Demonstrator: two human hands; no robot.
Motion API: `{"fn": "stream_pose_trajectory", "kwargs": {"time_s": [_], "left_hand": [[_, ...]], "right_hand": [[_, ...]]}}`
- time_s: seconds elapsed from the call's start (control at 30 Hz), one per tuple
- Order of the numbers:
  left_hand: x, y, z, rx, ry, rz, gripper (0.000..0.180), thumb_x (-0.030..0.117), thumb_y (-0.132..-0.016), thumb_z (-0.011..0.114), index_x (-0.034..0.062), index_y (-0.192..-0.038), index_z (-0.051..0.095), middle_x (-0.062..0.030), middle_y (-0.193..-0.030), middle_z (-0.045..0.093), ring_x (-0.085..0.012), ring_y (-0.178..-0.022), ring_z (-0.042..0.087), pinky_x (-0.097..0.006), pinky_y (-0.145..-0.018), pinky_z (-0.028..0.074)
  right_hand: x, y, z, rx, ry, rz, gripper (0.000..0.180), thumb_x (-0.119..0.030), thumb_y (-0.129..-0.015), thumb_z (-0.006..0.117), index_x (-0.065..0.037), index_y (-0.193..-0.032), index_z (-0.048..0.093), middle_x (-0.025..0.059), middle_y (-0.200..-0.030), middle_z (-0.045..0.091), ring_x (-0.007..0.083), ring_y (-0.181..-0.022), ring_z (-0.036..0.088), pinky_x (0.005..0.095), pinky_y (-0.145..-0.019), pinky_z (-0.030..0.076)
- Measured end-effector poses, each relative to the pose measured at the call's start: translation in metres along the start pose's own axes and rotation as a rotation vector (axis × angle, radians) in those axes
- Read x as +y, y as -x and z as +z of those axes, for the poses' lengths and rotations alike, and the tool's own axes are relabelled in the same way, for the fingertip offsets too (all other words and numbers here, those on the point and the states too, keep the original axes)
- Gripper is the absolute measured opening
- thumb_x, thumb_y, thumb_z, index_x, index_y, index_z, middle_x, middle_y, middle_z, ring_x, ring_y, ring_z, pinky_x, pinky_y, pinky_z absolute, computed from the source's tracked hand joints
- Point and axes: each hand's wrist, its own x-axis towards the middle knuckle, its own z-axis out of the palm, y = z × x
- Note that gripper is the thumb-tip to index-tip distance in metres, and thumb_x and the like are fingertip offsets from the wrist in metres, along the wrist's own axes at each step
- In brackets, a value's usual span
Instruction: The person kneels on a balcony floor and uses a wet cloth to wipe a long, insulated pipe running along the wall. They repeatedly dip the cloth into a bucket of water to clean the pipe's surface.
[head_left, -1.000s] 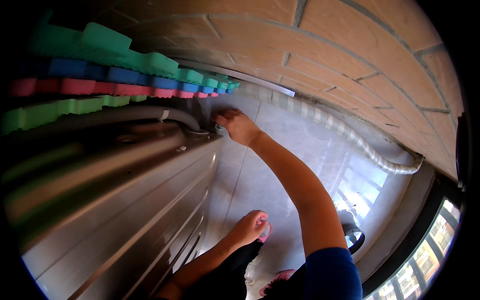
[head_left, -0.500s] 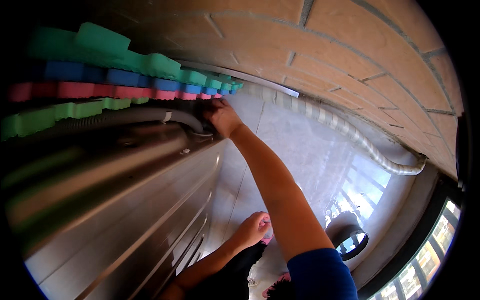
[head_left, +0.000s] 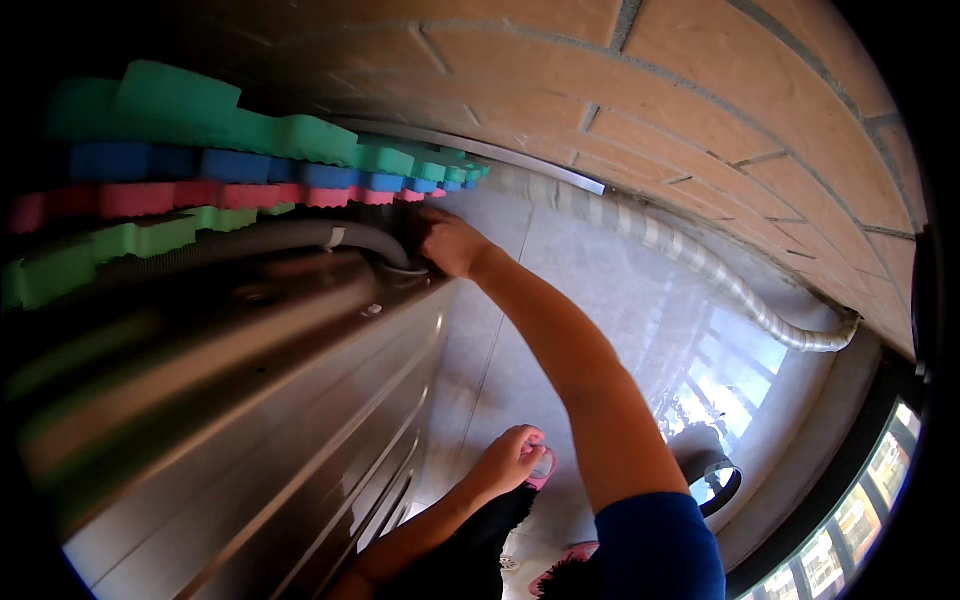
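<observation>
My right hand reaches far forward to the back corner of a brown metal appliance. Its fingertips are lost in the shadow beside a grey ribbed hose, which bends down at that corner. Above the hose lies a stack of foam pieces with notched edges: teal, blue, pink and light green. Lower and nearer, my left hand hangs over the floor with curled fingers; whatever they hold, if anything, cannot be made out.
An orange brick wall runs along the far side. At its foot lies a long wrapped pipe on the grey tiled floor. A dark round container stands at the right, near a barred window. Pink slippers show below me.
My right hand has shifted slightly right and down at the appliance corner, its forearm swinging a little right. My left hand has hardly moved. The view has tilted slightly.
</observation>
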Motion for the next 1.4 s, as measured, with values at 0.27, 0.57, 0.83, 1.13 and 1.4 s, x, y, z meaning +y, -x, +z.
{"fn": "stream_pose_trajectory", "kwargs": {"time_s": [0.27,0.57,0.83,1.13,1.4], "left_hand": [[-0.003,0.002,-0.002,0.028,-0.018,-0.009,0.02,0.013,-0.08,0.056,-0.0007,-0.095,0.052,-0.0159,-0.091,0.057,-0.0265,-0.078,0.058,-0.033,-0.071,0.046],[0.001,-0.003,0.0,0.047,-0.046,0.016,0.017,0.011,-0.079,0.056,-0.0002,-0.092,0.053,-0.015,-0.088,0.057,-0.026,-0.08,0.058,-0.032,-0.07,0.047],[0.027,-0.036,-0.033,0.615,0.122,0.299,0.019,-0.007,-0.08,0.046,-0.0005,-0.098,0.053,-0.0097,-0.104,0.052,-0.0143,-0.094,0.053,-0.024,-0.082,0.043],[0.092,-0.176,-0.127,1.001,-0.156,0.148,0.07,0.016,-0.071,0.052,-0.0155,-0.125,0.019,-0.0308,-0.129,0.028,-0.0329,-0.12,0.033,-0.035,-0.096,0.034],[0.123,-0.222,-0.166,0.94,-0.051,-0.529,0.044,0.025,-0.072,0.051,-0.0043,-0.106,0.051,-0.0186,-0.107,0.054,-0.025,-0.093,0.056,-0.036,-0.079,0.044]], "right_hand": [[0.001,-0.001,0.004,0.037,-0.396,0.145,0.028,-0.009,-0.073,0.051,-0.014,-0.096,0.064,0.0097,-0.095,0.061,0.0275,-0.097,0.053,0.0363,-0.085,0.042],[-0.007,-0.014,-0.017,-0.4,-0.046,0.23,0.029,-0.008,-0.072,0.051,-0.015,-0.097,0.065,0.015,-0.09,0.062,0.0267,-0.085,0.058,0.0338,-0.07,0.048],[-0.016,0.056,-0.035,0.426,-0.922,0.491,0.038,-0.002,-0.078,0.053,-0.01,-0.114,0.051,0.0098,-0.095,0.059,0.0169,-0.068,0.055,0.0262,-0.064,0.046],[-0.063,0.186,-0.059,0.526,-1.344,1.171,0.017,-0.003,-0.081,0.044,0.002,-0.092,0.056,0.0054,-0.079,0.06,0.012,-0.066,0.054,0.0238,-0.062,0.044],[-0.099,0.27,-0.085,0.407,-1.417,1.322,0.017,-0.005,-0.082,0.044,0.0,-0.092,0.056,0.0045,-0.079,0.059,0.0104,-0.068,0.053,0.0227,-0.06,0.041]]}}
